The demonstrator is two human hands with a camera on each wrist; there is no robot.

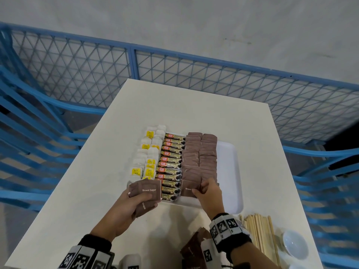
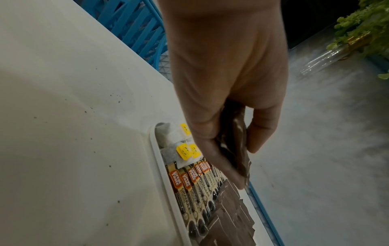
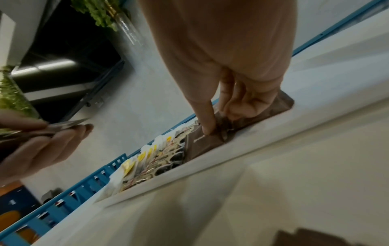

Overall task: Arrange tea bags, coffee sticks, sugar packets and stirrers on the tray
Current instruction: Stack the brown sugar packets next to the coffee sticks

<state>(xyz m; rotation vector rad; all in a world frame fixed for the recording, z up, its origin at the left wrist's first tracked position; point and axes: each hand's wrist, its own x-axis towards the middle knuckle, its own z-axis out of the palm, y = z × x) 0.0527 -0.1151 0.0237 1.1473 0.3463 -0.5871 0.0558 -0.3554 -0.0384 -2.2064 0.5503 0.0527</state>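
Left hand grips a stack of sugar packets at seven o'clock of the tray. Right hand pinches one packet in the tray's near row.

Camera placement: one head view, two wrist views.
Head looks steeply down on the table; wrist views look closely along each hand; all share the tray.

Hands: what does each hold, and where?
Left hand grips a fan of brown sugar packets by their near ends. Right hand pinches one tray packet at its right edge.
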